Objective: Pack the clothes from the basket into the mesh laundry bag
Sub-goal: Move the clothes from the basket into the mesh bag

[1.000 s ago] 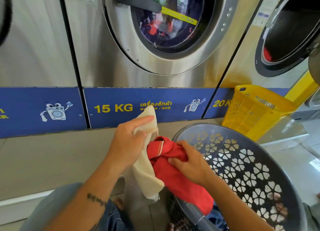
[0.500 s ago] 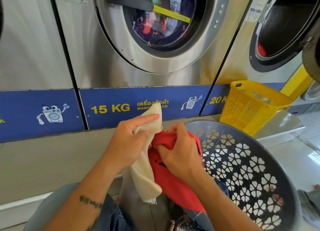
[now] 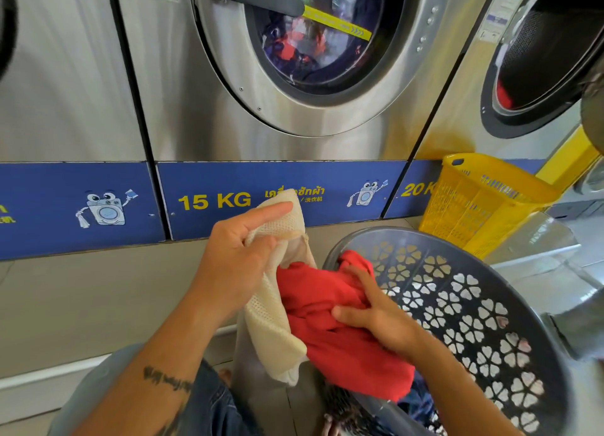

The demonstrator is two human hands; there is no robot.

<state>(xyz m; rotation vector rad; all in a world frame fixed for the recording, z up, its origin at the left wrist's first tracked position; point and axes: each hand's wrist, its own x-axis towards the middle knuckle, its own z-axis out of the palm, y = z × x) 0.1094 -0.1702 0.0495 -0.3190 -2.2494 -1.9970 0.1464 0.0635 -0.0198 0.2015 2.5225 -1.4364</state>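
Observation:
My left hand point(image 3: 235, 265) grips the top edge of a cream mesh laundry bag point(image 3: 271, 318), its index finger stretched along the mesh. The bag hangs down in front of my knees. A red garment point(image 3: 330, 324) is bunched against the bag's mouth, its lower part trailing over the rim of a grey basket point(image 3: 483, 304) with flower-shaped holes. My right hand point(image 3: 376, 314) grips the red cloth, fingers curled into its folds. Dark blue clothing point(image 3: 421, 399) lies low inside the basket, mostly hidden.
Steel washing machines point(image 3: 202, 115) stand right in front on a blue "15 KG" base; the middle door is shut with laundry behind the glass. An open drum point(image 3: 542, 59) is at the right. A yellow basket point(image 3: 480, 203) stands behind the grey one.
My right hand slid down the red garment and took a new hold lower, while the cloth bunched higher against the bag's mouth. My left hand kept holding the bag.

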